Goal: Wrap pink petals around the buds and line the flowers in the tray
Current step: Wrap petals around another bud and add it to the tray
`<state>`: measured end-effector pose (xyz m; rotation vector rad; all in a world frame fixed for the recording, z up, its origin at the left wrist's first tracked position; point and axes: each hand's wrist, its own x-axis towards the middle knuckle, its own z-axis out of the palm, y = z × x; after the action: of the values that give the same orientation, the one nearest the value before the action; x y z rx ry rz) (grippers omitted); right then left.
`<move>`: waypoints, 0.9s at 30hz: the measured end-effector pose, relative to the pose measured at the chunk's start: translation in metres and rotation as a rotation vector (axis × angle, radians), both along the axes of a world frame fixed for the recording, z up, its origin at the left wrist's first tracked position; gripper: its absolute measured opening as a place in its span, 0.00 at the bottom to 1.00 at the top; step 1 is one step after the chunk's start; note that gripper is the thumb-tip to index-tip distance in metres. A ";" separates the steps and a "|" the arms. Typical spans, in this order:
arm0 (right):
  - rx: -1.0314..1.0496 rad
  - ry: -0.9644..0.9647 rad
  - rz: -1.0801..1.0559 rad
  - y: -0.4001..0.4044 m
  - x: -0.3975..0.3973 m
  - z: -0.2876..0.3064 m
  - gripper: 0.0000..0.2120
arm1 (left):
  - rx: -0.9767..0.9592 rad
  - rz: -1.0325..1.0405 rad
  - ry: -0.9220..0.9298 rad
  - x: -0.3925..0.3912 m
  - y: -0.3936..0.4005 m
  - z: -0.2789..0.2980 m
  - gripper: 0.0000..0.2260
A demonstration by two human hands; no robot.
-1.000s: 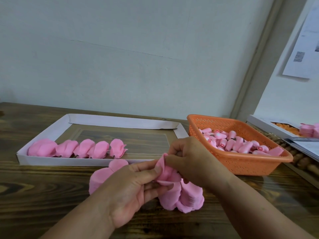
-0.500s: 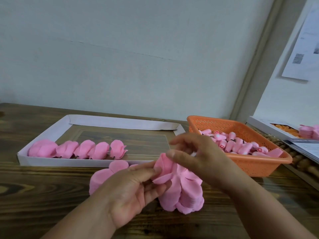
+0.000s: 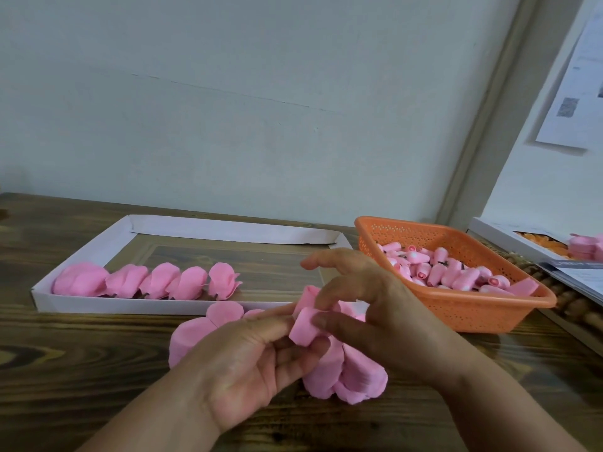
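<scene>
Here, a dark brown wooden table [image 3: 65, 353] fills the lower part of the view and carries everything else. At its far left lies a long shallow white cardboard tray [image 3: 156, 308], and five finished pink petal flowers [image 3: 153, 283] sit in a row against its near wall, side by side from the left end. To the right, well apart from that row, stands an orange perforated plastic basket [image 3: 473, 313] heaped with small pink rolled buds [image 3: 437, 272]. Just in front of the tray, a pile of loose pink petals [image 3: 346, 376] rests on the wood under both hands. The left hand [image 3: 248, 363] is curled palm-up, thumb and fingers gripping a partly wrapped pink flower [image 3: 305, 324] above the pile. The right hand [image 3: 375, 308] comes in from the right, its thumb and a finger seemingly pinching the petal on that same flower, the other fingers lifted and spread.
</scene>
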<state>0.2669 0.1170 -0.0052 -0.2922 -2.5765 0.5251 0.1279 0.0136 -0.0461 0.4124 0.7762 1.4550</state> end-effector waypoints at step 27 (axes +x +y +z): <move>-0.189 0.204 0.044 -0.005 0.010 -0.016 0.08 | -0.002 0.027 -0.102 -0.003 -0.003 0.006 0.09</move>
<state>0.2770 0.1118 -0.0214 -0.2329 -2.3442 0.7750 0.1254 0.0103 -0.0404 0.3241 0.7040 1.4885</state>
